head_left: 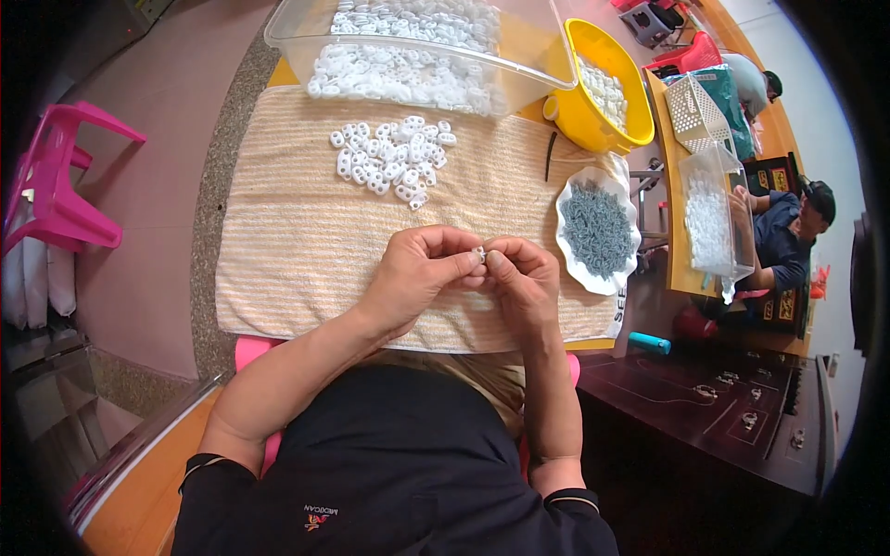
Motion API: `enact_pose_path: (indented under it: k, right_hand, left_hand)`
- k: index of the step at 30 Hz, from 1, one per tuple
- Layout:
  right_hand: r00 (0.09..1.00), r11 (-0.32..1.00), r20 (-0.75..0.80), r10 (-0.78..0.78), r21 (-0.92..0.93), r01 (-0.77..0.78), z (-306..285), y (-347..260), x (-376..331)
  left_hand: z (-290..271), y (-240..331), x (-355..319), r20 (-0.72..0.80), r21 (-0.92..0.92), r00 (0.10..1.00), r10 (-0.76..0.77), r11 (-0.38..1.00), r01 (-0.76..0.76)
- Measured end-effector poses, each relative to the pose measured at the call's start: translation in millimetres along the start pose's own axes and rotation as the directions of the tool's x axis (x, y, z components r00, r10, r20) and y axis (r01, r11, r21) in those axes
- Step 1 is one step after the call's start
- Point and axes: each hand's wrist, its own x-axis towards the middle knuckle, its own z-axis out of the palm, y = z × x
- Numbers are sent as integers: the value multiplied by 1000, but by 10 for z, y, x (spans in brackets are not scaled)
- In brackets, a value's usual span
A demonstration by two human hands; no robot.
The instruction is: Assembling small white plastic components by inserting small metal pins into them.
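Note:
My left hand (417,273) and my right hand (524,278) meet over the striped beige towel (278,241), fingertips pinched together on one small white plastic piece (479,252). A loose heap of the same small white plastic pieces (389,159) lies on the towel beyond my hands. To the right of my right hand stands a white scalloped dish (567,255) filled with small grey metal parts (595,230).
A clear plastic bin (297,28) of white pieces sits at the towel's far edge, a yellow bowl (593,120) beside it. A pink plastic chair (60,185) stands left. At right, a person sits by another clear bin (714,222) and a white basket (695,111).

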Motion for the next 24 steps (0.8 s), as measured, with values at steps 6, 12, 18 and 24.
enact_pose_path:
  k: [6,12,18,24]
  right_hand:
    - [999,999,26,-26,-30,27,-23,-5,1]
    - [999,998,38,-32,-56,34,-12,-16,-2]
    - [999,994,48,-26,-105,31,39,-56,-10]
    - [998,995,54,-15,-94,20,56,-64,-18]
  left_hand:
    - [0,4,-5,-10,-3,1000,-17,1000,17]
    - [-21,-11,5,-2,6,1000,-19,1000,19]
    - [-12,-19,-7,-14,29,1000,-17,999,18]
    - [17,-50,-27,-12,57,1000,18,998,-18]
